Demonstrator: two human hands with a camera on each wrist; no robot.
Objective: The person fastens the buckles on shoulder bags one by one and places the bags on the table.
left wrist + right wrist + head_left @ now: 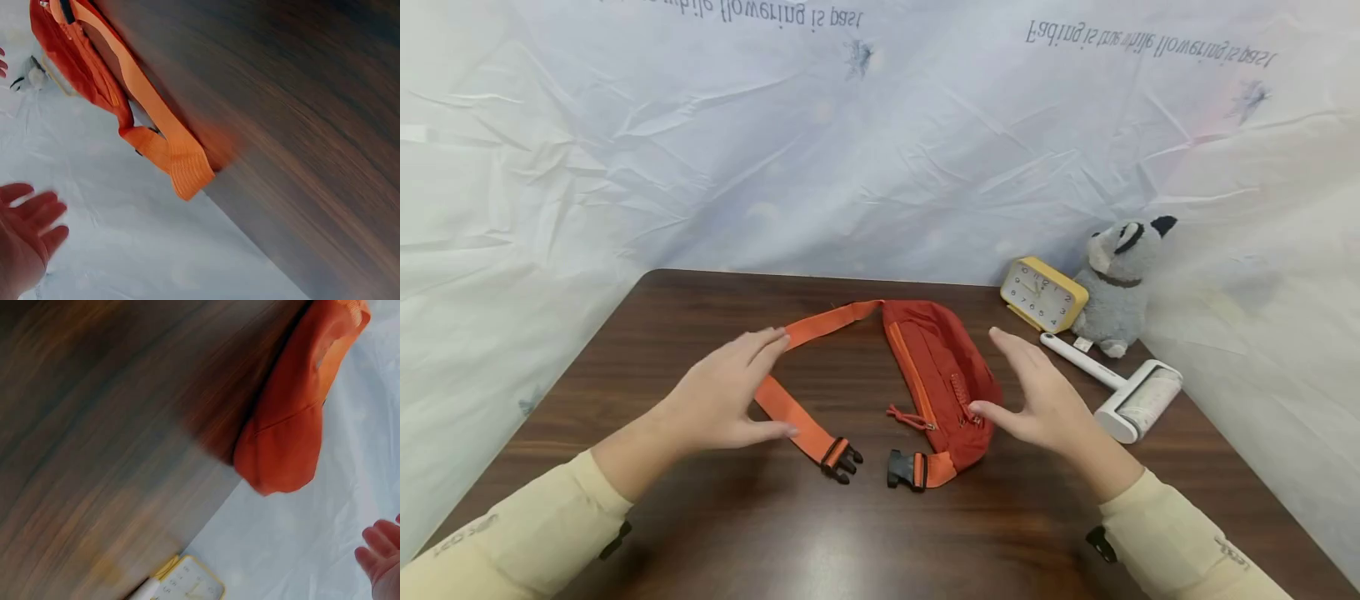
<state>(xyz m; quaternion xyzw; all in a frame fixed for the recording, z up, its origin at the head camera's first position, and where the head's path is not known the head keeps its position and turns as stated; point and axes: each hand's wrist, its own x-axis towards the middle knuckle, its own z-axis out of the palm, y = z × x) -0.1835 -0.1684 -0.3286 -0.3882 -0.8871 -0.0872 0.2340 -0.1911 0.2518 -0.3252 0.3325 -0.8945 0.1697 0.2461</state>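
Observation:
A red waist bag lies on the dark wooden table, its orange strap looping out to the left. The strap's black buckle is undone: the pronged half and the socket half lie apart near the front. My left hand hovers over the strap's left bend, fingers extended and thumb spread. Beside the bag's right side is my right hand, likewise with fingers extended, holding nothing. In the left wrist view the strap stands between that hand and the tabletop.
To the right, a yellow alarm clock stands by a grey plush toy. A white lint roller lies in front of them. White printed sheeting hangs behind the table and at its sides.

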